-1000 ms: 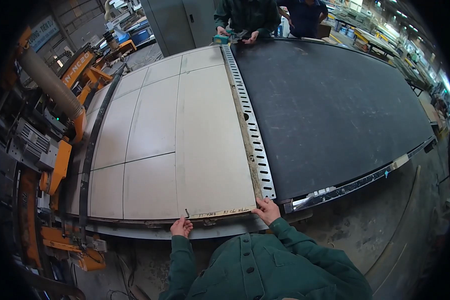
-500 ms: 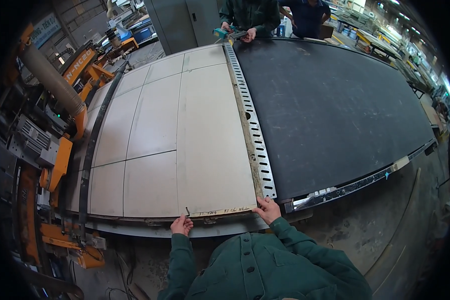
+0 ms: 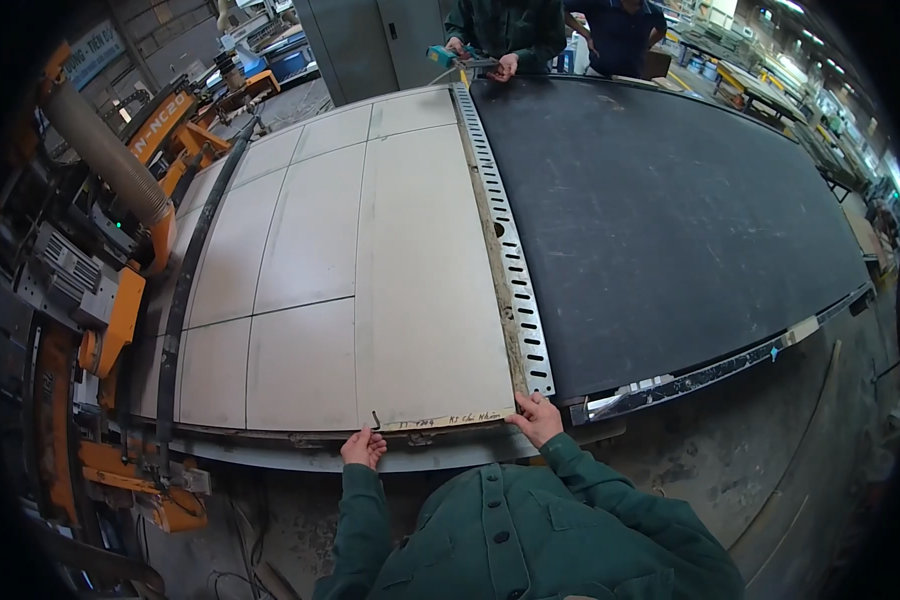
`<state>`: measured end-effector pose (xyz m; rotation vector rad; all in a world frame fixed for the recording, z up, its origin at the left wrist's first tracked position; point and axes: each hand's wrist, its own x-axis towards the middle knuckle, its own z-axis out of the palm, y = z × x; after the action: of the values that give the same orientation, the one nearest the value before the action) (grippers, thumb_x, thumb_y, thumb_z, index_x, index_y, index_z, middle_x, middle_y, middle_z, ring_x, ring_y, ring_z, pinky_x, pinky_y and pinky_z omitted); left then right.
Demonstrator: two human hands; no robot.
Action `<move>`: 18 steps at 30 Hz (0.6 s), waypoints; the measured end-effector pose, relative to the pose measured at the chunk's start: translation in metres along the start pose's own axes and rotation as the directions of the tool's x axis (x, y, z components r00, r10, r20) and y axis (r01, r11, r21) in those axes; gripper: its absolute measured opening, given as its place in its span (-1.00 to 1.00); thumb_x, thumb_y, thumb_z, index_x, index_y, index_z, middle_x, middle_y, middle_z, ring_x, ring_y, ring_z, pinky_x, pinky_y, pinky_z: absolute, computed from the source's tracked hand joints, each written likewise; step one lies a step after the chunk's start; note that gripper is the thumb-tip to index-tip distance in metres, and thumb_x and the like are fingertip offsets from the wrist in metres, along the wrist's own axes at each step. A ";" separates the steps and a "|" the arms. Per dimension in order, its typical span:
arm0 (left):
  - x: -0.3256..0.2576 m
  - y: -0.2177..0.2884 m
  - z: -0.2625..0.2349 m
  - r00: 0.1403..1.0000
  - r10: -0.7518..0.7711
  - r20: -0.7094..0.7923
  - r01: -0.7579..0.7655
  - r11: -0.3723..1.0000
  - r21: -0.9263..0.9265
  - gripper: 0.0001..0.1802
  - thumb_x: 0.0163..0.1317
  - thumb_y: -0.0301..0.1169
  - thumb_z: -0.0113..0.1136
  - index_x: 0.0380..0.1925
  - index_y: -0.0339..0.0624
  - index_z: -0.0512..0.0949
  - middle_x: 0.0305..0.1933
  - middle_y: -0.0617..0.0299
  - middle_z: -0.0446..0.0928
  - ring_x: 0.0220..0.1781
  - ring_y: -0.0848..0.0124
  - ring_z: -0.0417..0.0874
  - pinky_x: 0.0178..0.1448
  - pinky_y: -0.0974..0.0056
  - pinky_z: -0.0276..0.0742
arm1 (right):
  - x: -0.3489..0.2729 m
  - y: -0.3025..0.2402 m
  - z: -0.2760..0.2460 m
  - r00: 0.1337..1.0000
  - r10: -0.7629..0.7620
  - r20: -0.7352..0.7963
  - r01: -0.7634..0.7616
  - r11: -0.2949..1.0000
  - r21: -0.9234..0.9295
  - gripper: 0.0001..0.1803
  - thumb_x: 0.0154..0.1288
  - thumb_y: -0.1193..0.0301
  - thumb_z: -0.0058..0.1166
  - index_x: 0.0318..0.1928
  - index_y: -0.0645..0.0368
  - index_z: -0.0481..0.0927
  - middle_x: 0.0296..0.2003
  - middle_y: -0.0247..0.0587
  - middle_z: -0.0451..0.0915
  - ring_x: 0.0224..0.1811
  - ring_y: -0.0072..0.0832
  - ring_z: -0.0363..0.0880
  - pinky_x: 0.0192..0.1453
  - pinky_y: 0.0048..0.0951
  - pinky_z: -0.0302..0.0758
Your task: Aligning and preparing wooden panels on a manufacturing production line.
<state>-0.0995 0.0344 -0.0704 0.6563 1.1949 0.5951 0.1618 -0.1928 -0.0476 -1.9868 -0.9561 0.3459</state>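
A large cream board [image 3: 430, 270], cut by thin straight lines into several rectangular panels, lies on the machine bed before me. My right hand [image 3: 538, 420] grips the near right corner of the rightmost long panel, thumb at the edge. Farther left along the same edge, my left hand [image 3: 364, 449] has its fingers curled together against the rim; what they hold, if anything, is hidden. Just above those fingertips a small dark bent piece [image 3: 375, 420] lies on the board. Handwriting marks a tan strip [image 3: 440, 423] between my hands.
A slotted metal strip [image 3: 515, 265] separates the board from a black conveyor belt [image 3: 680, 220] on the right. At left stand a dark roller bar [image 3: 195, 265] and an orange machine [image 3: 120, 325]. Across the table, a person [image 3: 505, 35] holds a teal tool [image 3: 440, 56]; another person [image 3: 620, 35] stands beside.
The view has shifted very slightly. Both my hands keep their places on the board's near edge, and the board shows no clear movement.
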 end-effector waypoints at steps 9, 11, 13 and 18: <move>0.002 -0.001 -0.001 1.000 0.004 -0.012 -0.004 1.000 0.016 -0.81 0.08 -0.33 0.03 -0.54 -0.22 0.35 -0.64 0.20 0.43 -0.67 0.41 0.46 -0.63 0.39 0.42 | 0.001 -0.003 -0.001 1.000 -0.011 -0.006 0.011 1.000 -0.003 -0.54 -0.18 0.32 0.20 -0.19 0.22 0.45 -0.56 -0.23 0.32 -0.64 -0.50 0.37 -0.55 -0.52 0.35; 0.003 -0.001 -0.001 1.000 0.006 -0.014 -0.006 1.000 0.016 -0.81 0.08 -0.33 0.03 -0.54 -0.22 0.35 -0.64 0.20 0.43 -0.67 0.41 0.46 -0.63 0.40 0.42 | 0.001 -0.003 -0.001 1.000 -0.020 -0.015 0.020 1.000 0.003 -0.54 -0.19 0.35 0.21 -0.19 0.24 0.45 -0.58 -0.24 0.32 -0.65 -0.53 0.37 -0.56 -0.56 0.35; 0.002 -0.001 -0.001 1.000 0.008 -0.016 -0.008 1.000 0.016 -0.80 0.08 -0.33 0.03 -0.54 -0.22 0.35 -0.64 0.19 0.43 -0.67 0.41 0.46 -0.63 0.40 0.42 | 0.001 -0.003 0.000 0.999 -0.038 -0.023 0.038 0.999 -0.007 -0.54 -0.19 0.36 0.21 -0.20 0.24 0.45 -0.57 -0.24 0.32 -0.65 -0.53 0.37 -0.56 -0.57 0.35; -0.001 0.000 0.002 1.000 0.013 -0.011 -0.013 1.000 0.015 -0.80 0.07 -0.33 0.03 -0.54 -0.23 0.35 -0.63 0.19 0.43 -0.67 0.41 0.46 -0.62 0.39 0.42 | 0.000 0.000 0.001 1.000 -0.016 -0.014 0.016 1.000 0.004 -0.54 -0.18 0.33 0.20 -0.20 0.23 0.46 -0.56 -0.23 0.32 -0.65 -0.51 0.37 -0.55 -0.53 0.34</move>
<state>-0.0979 0.0335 -0.0686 0.6742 1.2069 0.6016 0.1612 -0.1925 -0.0476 -1.9739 -0.9611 0.3240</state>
